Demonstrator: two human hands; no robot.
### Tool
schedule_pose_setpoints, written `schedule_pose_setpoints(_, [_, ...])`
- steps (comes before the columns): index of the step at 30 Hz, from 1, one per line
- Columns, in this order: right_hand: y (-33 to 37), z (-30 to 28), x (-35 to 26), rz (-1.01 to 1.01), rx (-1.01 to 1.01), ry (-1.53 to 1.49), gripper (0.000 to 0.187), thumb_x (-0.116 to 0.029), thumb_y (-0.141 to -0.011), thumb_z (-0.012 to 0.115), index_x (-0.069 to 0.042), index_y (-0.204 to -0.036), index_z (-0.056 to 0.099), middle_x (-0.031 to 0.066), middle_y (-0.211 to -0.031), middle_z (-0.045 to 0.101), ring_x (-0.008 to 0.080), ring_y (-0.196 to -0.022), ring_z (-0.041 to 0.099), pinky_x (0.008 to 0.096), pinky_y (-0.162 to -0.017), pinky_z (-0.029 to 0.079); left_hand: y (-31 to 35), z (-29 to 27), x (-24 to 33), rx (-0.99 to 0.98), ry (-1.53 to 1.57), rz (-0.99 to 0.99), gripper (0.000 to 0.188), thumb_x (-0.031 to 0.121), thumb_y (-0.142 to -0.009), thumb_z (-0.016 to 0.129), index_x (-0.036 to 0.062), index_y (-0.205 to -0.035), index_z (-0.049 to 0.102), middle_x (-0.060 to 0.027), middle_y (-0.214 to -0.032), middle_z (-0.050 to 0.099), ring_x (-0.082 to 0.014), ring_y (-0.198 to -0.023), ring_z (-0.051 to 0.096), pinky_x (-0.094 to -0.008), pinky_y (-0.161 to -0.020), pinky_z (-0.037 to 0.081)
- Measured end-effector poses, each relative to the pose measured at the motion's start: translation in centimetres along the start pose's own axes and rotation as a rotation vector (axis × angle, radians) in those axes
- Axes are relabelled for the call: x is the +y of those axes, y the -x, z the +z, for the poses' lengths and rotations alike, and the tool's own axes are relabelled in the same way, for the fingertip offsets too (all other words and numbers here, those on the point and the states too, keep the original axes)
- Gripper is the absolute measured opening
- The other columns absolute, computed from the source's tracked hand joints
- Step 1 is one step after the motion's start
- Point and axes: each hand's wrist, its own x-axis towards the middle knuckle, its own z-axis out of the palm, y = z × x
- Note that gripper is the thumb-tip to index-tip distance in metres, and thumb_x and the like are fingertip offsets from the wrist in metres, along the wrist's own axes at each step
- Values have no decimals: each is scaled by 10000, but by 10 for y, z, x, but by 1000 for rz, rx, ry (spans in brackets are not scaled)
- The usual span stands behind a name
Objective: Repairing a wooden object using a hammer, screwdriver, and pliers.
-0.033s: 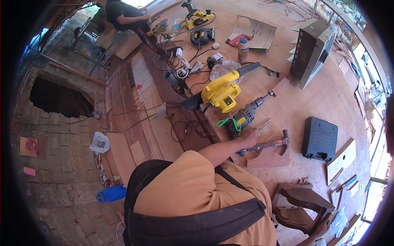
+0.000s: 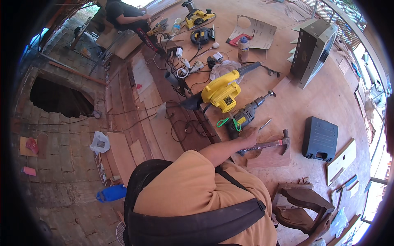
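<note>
At the middle of the workbench, my left hand (image 2: pixel 249 136) is closed, with a slim metal-coloured rod (image 2: pixel 264 124) sticking out past its fingers. Just beyond it lies a grey power drill (image 2: pixel 246 115) with a green cord loop. A hammer (image 2: pixel 269 144) rests across a reddish wood block (image 2: pixel 269 157), close to my left wrist. At the lower right, my right hand (image 2: pixel 324 224) grips the end of a dark carved wooden piece (image 2: pixel 305 194) with curved edges. Part of that piece and some fingers are hidden.
A yellow blower (image 2: pixel 221 91) lies beyond the drill, near tangled cords. At right are a black tool case (image 2: pixel 320 138) and a pale board (image 2: pixel 341 161). A metal-cased box (image 2: pixel 312 53) stands farther back. Another person (image 2: pixel 127 18) works far left. The floor has a dark hole (image 2: pixel 57 96).
</note>
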Motion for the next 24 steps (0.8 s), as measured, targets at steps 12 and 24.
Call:
schedule_pose_setpoints(12, [-19,12,33,-76,27,-98,654,-555,-998,455,-15,-1340,594,226,-1310,617,389,-1188,587,401,-997,447,-1,-20,18,2,-148,28,431,344,-887,663,30,-1176,604,-188,-1147,587,-338,-1132,564,-453,-944,463])
schedule_pose_setpoints(24, [51,-14,-73,64,110,68,610,-543,-976,526,-19,-1265,643,178,-1167,692,326,-1066,634,398,-907,500,2,-21,24,22,-47,1,456,125,-772,662,35,-1207,561,-190,-1187,537,-357,-1166,526,-466,-963,462])
